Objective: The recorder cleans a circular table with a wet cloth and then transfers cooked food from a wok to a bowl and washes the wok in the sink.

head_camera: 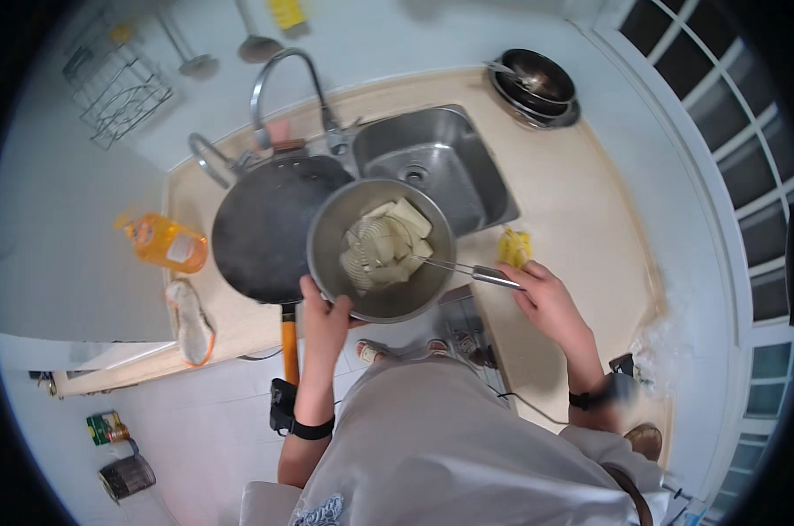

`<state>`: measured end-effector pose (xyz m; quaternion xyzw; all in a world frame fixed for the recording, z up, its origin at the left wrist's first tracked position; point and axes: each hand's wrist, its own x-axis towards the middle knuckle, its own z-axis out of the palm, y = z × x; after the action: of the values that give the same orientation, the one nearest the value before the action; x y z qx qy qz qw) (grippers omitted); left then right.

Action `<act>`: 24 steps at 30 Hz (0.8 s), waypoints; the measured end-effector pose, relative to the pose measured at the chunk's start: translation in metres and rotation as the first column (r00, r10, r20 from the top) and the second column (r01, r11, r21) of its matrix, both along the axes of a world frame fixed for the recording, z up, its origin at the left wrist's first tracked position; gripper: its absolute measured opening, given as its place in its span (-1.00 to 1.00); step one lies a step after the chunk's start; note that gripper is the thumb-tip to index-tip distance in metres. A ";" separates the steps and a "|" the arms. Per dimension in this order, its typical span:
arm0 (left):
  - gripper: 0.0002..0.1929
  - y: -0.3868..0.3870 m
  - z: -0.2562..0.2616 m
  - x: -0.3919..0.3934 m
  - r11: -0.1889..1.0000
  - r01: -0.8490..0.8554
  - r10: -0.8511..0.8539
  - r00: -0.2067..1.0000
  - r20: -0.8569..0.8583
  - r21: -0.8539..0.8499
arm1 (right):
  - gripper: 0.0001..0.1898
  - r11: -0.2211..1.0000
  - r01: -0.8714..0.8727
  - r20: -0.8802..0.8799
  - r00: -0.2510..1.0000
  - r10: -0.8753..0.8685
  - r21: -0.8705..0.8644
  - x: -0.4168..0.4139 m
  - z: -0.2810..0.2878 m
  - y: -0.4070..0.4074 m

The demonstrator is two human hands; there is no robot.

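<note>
My left hand grips the near left rim of a stainless steel bowl, held up between the sink and my body. Pale, thick-cut pieces of food lie inside it; what food they are I cannot tell. In my right hand is the metal handle of a wire whisk, its wire head down among the pieces. A dark wok or frying pan with an orange handle is just left of the bowl, which partly covers its edge. Haze hangs over the pan.
Behind the bowl is a steel sink with a curved faucet. An orange soap bottle and a scrub brush or sponge are at the left. A yellow item lies near my right hand. Stacked dark bowls stand at the back right.
</note>
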<state>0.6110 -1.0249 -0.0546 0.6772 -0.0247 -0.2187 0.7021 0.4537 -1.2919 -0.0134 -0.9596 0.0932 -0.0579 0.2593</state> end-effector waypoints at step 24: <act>-0.28 -0.212 -0.072 -0.173 0.655 0.749 -0.720 0.580 -0.380 -0.098 | -0.57 0.692 0.719 -0.009 0.693 -0.721 -0.064 -0.253 -0.046 -0.095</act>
<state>0.4384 -1.2371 -0.1269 0.5739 -0.1558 -0.6188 0.5132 0.2012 -1.3867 -0.0597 -0.8543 0.4638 -0.1414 0.1874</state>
